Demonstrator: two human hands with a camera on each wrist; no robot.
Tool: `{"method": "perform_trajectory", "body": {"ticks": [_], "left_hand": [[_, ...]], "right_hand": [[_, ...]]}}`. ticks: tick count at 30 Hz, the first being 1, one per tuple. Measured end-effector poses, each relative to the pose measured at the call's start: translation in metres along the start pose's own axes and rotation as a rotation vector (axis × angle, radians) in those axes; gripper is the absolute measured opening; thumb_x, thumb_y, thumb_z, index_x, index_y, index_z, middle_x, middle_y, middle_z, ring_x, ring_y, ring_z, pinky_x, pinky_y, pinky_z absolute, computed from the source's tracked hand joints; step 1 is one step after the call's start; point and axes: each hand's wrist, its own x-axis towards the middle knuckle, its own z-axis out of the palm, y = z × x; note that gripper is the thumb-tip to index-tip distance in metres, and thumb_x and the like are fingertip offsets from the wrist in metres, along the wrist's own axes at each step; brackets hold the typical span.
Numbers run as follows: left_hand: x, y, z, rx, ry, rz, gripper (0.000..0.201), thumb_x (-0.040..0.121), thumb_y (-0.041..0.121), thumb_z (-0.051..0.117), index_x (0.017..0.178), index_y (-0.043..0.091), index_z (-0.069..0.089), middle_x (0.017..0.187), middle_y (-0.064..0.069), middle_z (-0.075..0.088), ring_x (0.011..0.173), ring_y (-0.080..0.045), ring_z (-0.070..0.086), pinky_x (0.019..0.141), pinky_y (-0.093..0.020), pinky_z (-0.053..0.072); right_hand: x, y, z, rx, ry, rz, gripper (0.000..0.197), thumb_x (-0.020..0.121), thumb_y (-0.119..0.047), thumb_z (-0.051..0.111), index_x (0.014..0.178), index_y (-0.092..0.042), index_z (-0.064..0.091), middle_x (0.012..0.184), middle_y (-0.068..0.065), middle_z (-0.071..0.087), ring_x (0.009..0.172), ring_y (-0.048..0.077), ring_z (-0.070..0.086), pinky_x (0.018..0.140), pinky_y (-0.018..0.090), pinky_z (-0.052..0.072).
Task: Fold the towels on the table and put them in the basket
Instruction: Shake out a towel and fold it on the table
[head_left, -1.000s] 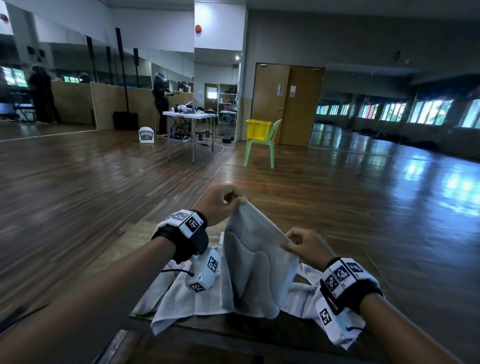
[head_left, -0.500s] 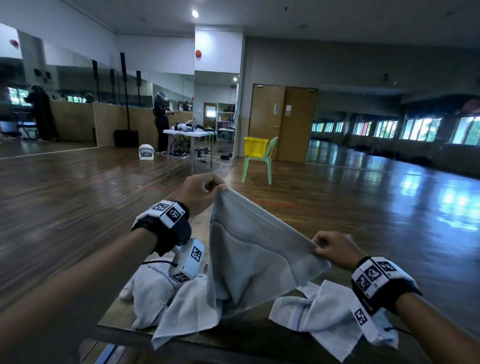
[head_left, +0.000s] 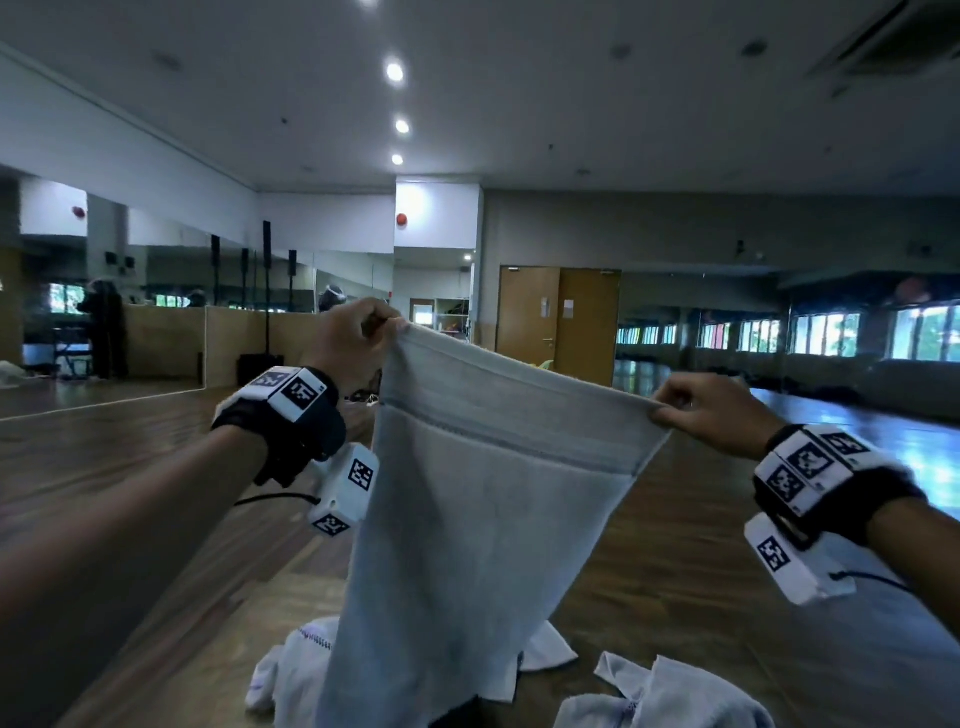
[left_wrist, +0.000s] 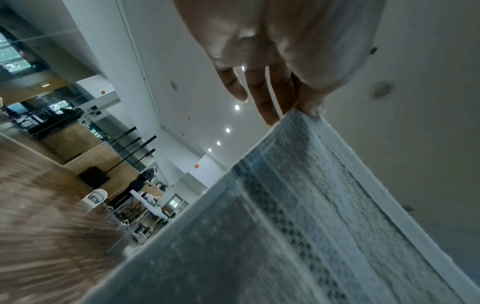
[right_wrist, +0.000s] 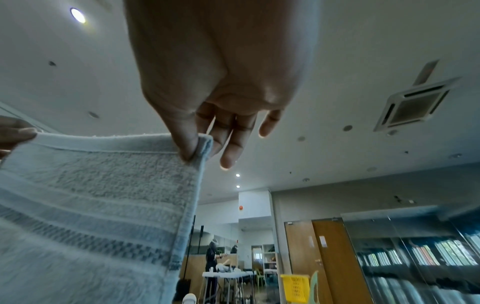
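Note:
A light grey towel hangs stretched in the air in front of me. My left hand pinches its top left corner and my right hand pinches its top right corner. The left wrist view shows thumb and forefinger of the left hand nipping the towel hem. In the right wrist view the right hand pinches the towel corner, the other fingers straight. Two crumpled white towels lie on the table, one at lower left and one at lower right. The yellow basket stands on a green chair far off.
The wooden table lies below the hanging towel. Beyond it is wide wooden floor, a mirrored wall on the left, wooden doors at the back. A person stands by a distant white table.
Both hands have risen and spread apart, lifting the grey towel off the table until it hangs stretched and mostly flat. My view has tilted upward.

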Motion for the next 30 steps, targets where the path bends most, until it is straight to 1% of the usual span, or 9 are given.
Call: {"method": "perform_trajectory", "body": {"ticks": [4, 8, 9, 14, 19, 22, 24, 27, 30], "left_hand": [[0.029, 0.012, -0.030, 0.037, 0.074, 0.050, 0.019, 0.090, 0.019, 0.059, 0.096, 0.002, 0.066, 0.087, -0.010, 0.065, 0.076, -0.015, 0.053, 0.057, -0.008, 0.032], [0.050, 0.019, -0.052, 0.058, 0.117, 0.055, 0.022, 0.090, 0.022, 0.058, 0.098, 0.004, 0.066, 0.088, -0.008, 0.064, 0.079, -0.017, 0.054, 0.063, -0.020, 0.039], [0.055, 0.020, -0.056, 0.066, 0.123, 0.059, 0.022, 0.090, 0.024, 0.059, 0.098, 0.004, 0.066, 0.088, -0.008, 0.065, 0.079, -0.017, 0.054, 0.066, -0.022, 0.039], [0.073, 0.022, -0.059, 0.110, 0.122, 0.047, 0.023, 0.091, 0.025, 0.057, 0.099, 0.005, 0.066, 0.085, -0.002, 0.059, 0.078, -0.016, 0.051, 0.061, -0.022, 0.035], [0.078, 0.001, -0.031, 0.117, 0.014, 0.043, 0.023, 0.092, 0.026, 0.055, 0.096, 0.005, 0.063, 0.087, -0.006, 0.060, 0.078, -0.020, 0.053, 0.059, -0.024, 0.039], [0.065, -0.024, 0.003, 0.136, -0.055, 0.037, 0.021, 0.092, 0.024, 0.055, 0.093, 0.004, 0.062, 0.084, -0.007, 0.059, 0.074, -0.021, 0.053, 0.056, -0.022, 0.038], [0.049, -0.045, 0.031, 0.132, -0.099, 0.001, 0.019, 0.091, 0.025, 0.057, 0.089, 0.007, 0.062, 0.082, -0.006, 0.060, 0.072, -0.022, 0.054, 0.054, -0.024, 0.038], [0.028, -0.072, 0.067, 0.131, -0.148, -0.062, 0.022, 0.089, 0.029, 0.058, 0.085, 0.008, 0.062, 0.082, -0.009, 0.065, 0.076, -0.030, 0.061, 0.065, -0.036, 0.049], [0.023, -0.081, 0.090, 0.114, -0.150, -0.118, 0.026, 0.090, 0.030, 0.057, 0.092, 0.005, 0.063, 0.091, -0.014, 0.068, 0.082, -0.032, 0.063, 0.075, -0.044, 0.053]], "right_hand": [[0.012, -0.027, -0.040, 0.020, 0.054, -0.079, 0.002, 0.084, -0.019, 0.065, 0.084, -0.020, 0.063, 0.086, 0.001, 0.065, 0.083, 0.019, 0.060, 0.076, 0.036, 0.050], [0.024, -0.044, -0.070, 0.022, 0.133, -0.140, 0.005, 0.085, -0.014, 0.066, 0.088, -0.013, 0.062, 0.080, 0.001, 0.061, 0.072, 0.015, 0.056, 0.055, 0.017, 0.042], [0.028, -0.046, -0.077, 0.024, 0.150, -0.146, 0.005, 0.084, -0.014, 0.066, 0.088, -0.012, 0.062, 0.082, 0.003, 0.062, 0.074, 0.018, 0.057, 0.056, 0.018, 0.041], [0.053, -0.045, -0.097, 0.058, 0.224, -0.152, 0.012, 0.081, -0.013, 0.069, 0.078, -0.021, 0.061, 0.081, 0.007, 0.064, 0.079, 0.025, 0.059, 0.071, 0.034, 0.046], [0.070, -0.026, -0.079, 0.056, 0.168, -0.108, 0.009, 0.082, -0.015, 0.069, 0.080, -0.021, 0.062, 0.083, 0.003, 0.066, 0.079, 0.020, 0.060, 0.070, 0.032, 0.046], [0.079, -0.002, -0.048, 0.019, 0.118, -0.094, 0.010, 0.082, -0.015, 0.069, 0.078, -0.022, 0.062, 0.081, -0.001, 0.065, 0.079, 0.018, 0.060, 0.064, 0.027, 0.045], [0.082, 0.015, -0.024, 0.002, 0.076, -0.070, 0.016, 0.082, -0.015, 0.069, 0.075, -0.026, 0.059, 0.079, -0.002, 0.064, 0.079, 0.019, 0.060, 0.067, 0.032, 0.048], [0.085, 0.035, 0.011, -0.053, 0.034, -0.009, 0.020, 0.082, -0.021, 0.069, 0.072, -0.031, 0.055, 0.078, -0.005, 0.062, 0.080, 0.022, 0.061, 0.079, 0.045, 0.050], [0.091, 0.050, 0.035, -0.115, 0.084, -0.006, 0.018, 0.083, -0.026, 0.067, 0.074, -0.032, 0.053, 0.072, -0.012, 0.058, 0.074, 0.018, 0.059, 0.086, 0.055, 0.045]]}}
